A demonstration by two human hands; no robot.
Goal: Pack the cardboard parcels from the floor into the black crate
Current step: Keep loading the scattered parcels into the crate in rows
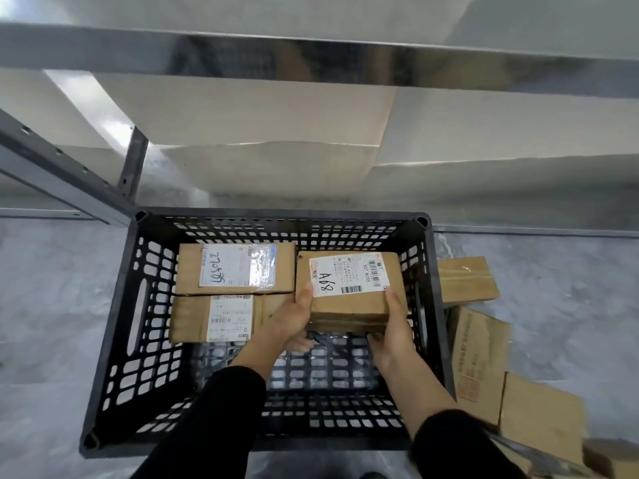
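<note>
A black slotted crate (pixel 114 326) stands on the grey floor below me. Two cardboard parcels lie flat inside it at the left: one with a white label at the back (pixel 193 271), one in front of it (pixel 190 318). Both my hands hold a third parcel (pixel 359 299), marked "A68" on its label, over the crate's back right part. My left hand (pixel 294 316) grips its left edge. My right hand (pixel 390 326) grips its near right corner.
Several more cardboard parcels lie on the floor right of the crate: one at the back (pixel 466 280), a taller one (pixel 479 354), another nearer me (pixel 543 413). A metal shelf frame (pixel 69 167) and pale boxes (pixel 259 108) stand behind the crate.
</note>
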